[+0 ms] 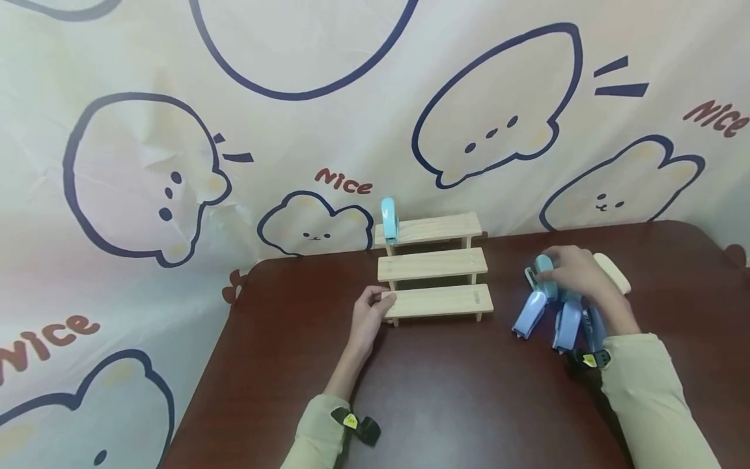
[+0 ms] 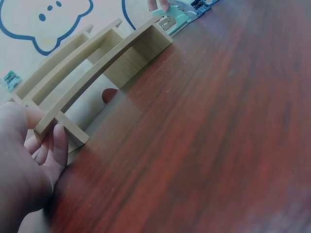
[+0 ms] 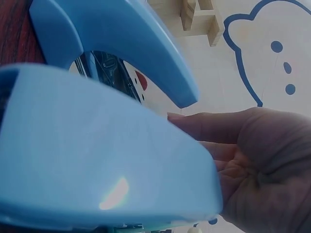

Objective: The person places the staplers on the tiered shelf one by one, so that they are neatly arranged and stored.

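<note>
A three-tier wooden stand is at the back of the table. My left hand grips the left end of its lowest board, thumb on top and fingers beneath, as the left wrist view shows. On the left of the top tier stands a light blue stapler. Over to the right, my right hand pinches a teal stapler within a group of several staplers. Blue staplers lie just in front of it. One large blue stapler hides part of the right fingers in the right wrist view.
A cream-coloured rounded object lies behind the right wrist, partly hidden. The dark brown table meets a cloth with cartoon drawings, hanging close behind the stand.
</note>
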Demonstrator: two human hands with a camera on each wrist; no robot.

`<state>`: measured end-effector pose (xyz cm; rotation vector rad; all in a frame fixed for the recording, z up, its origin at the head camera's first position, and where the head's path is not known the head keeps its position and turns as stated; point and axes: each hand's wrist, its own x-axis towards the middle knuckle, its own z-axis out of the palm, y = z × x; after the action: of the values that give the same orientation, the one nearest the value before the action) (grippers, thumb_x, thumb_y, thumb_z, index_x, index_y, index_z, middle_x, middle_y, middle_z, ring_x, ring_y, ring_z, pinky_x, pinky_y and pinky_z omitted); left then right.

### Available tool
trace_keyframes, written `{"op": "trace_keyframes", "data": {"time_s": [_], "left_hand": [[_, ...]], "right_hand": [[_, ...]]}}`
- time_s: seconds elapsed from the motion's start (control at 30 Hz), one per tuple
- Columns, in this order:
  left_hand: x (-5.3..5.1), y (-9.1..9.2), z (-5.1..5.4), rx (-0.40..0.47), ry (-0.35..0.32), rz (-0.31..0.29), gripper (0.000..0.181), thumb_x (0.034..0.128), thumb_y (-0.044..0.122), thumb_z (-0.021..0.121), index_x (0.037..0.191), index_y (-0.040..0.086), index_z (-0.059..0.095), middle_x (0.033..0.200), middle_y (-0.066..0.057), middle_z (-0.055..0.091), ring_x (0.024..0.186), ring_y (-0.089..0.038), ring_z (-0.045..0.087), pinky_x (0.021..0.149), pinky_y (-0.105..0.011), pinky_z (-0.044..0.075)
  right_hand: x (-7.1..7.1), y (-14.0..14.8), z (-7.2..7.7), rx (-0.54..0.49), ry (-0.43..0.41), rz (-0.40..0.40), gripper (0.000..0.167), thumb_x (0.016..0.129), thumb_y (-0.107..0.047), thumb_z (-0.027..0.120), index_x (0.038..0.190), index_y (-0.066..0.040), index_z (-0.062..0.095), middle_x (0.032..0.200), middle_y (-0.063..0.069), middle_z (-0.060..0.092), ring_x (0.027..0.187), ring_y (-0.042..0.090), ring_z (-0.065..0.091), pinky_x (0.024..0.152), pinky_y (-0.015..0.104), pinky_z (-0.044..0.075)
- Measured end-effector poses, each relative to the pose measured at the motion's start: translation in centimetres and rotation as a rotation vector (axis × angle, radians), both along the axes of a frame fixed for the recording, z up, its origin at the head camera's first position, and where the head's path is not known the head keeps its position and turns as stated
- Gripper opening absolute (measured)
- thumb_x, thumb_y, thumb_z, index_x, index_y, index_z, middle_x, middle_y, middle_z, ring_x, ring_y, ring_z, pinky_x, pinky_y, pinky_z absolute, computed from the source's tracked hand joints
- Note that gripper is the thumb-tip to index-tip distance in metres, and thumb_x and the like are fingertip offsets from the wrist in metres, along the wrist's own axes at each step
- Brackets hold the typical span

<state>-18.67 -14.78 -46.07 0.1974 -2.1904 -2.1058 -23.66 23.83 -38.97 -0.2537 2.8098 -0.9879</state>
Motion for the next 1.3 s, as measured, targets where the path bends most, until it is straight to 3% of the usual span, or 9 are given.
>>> {"op": "trace_keyframes", "data": {"time_s": [0.13,0.33,0.5,0.83,0.9,1.0,1.1,1.23,1.3], "left_hand": [[0.0,0.1,0.2,-0.009,-0.013,-0.006,0.028,0.0961,0.011,0.069,0.117,-0.006,0.062,0.097,-0.007,0.062,0.074,-0.012,0.059,0.06,-0.023,0.053],[-1.3,-0.1,0.9,-0.013,0.029,-0.003,0.028,0.0958,0.014,0.07,0.116,-0.004,0.064,0.097,-0.007,0.062,0.075,-0.013,0.06,0.061,-0.023,0.054],[-1.5,-0.5,0.7,-0.01,0.013,0.006,0.026,0.0957,0.012,0.071,0.115,-0.004,0.064,0.095,-0.005,0.06,0.075,-0.012,0.059,0.062,-0.024,0.054],[-0.8,-0.2,0.1,-0.007,-0.001,0.0,0.028,0.0961,0.013,0.07,0.117,-0.005,0.063,0.095,-0.005,0.059,0.075,-0.012,0.058,0.063,-0.024,0.054],[-0.6,-0.1,0.0,0.008,-0.011,-0.001,0.028,0.0965,0.013,0.07,0.117,-0.005,0.063,0.094,-0.003,0.058,0.073,-0.011,0.057,0.062,-0.025,0.054],[-0.4,0.0,0.1,0.03,-0.016,-0.001,0.027,0.0964,0.012,0.07,0.116,-0.006,0.063,0.094,-0.003,0.056,0.072,-0.011,0.057,0.06,-0.025,0.054],[-0.2,0.0,-0.1,0.058,-0.018,0.005,0.026,0.0952,0.011,0.072,0.115,-0.005,0.064,0.094,-0.003,0.055,0.073,-0.011,0.056,0.059,-0.024,0.055],[-0.1,0.1,-0.2,0.064,-0.009,0.015,0.025,0.0939,0.01,0.072,0.112,-0.005,0.065,0.093,-0.003,0.054,0.074,-0.012,0.055,0.058,-0.023,0.055],[-0.1,0.1,-0.2,0.059,-0.002,0.017,0.025,0.0936,0.01,0.072,0.113,-0.005,0.065,0.093,-0.004,0.055,0.074,-0.012,0.056,0.058,-0.023,0.054]], "right_hand": [[0.0,0.2,0.3,-0.008,0.015,-0.017,0.061,0.097,-0.015,0.069,0.141,0.019,0.046,0.132,0.042,0.052,0.112,0.054,0.054,0.087,0.067,0.051],[-0.5,0.2,1.9,-0.045,0.12,-0.098,0.063,0.097,-0.021,0.071,0.143,0.015,0.046,0.126,0.04,0.057,0.107,0.052,0.058,0.081,0.061,0.053],[-0.4,0.0,2.6,-0.113,0.095,-0.152,0.069,0.099,-0.028,0.071,0.148,0.012,0.043,0.132,0.041,0.055,0.117,0.056,0.055,0.086,0.064,0.052],[0.6,0.4,2.9,-0.315,0.064,-0.264,0.082,0.1,-0.044,0.067,0.156,0.006,0.036,0.139,0.038,0.054,0.113,0.052,0.063,0.099,0.069,0.047],[0.8,0.4,3.0,-0.343,0.068,-0.284,0.08,0.1,-0.044,0.066,0.157,0.004,0.036,0.138,0.037,0.055,0.109,0.047,0.066,0.095,0.064,0.051],[1.0,0.4,3.4,-0.389,0.078,-0.309,0.079,0.1,-0.044,0.066,0.157,0.003,0.037,0.136,0.034,0.059,0.093,0.02,0.072,0.09,0.044,0.058],[1.3,0.4,3.6,-0.455,0.063,-0.33,0.08,0.1,-0.045,0.067,0.159,-0.001,0.036,0.128,0.017,0.067,0.08,-0.005,0.066,0.096,0.045,0.056],[1.4,0.3,4.0,-0.565,0.034,-0.351,0.083,0.099,-0.045,0.069,0.161,-0.003,0.033,0.1,-0.018,0.067,0.078,-0.007,0.067,0.11,0.067,0.038],[1.4,0.3,4.1,-0.594,0.032,-0.353,0.082,0.099,-0.044,0.069,0.16,-0.003,0.033,0.091,-0.026,0.063,0.08,-0.006,0.068,0.11,0.053,0.046]]}}
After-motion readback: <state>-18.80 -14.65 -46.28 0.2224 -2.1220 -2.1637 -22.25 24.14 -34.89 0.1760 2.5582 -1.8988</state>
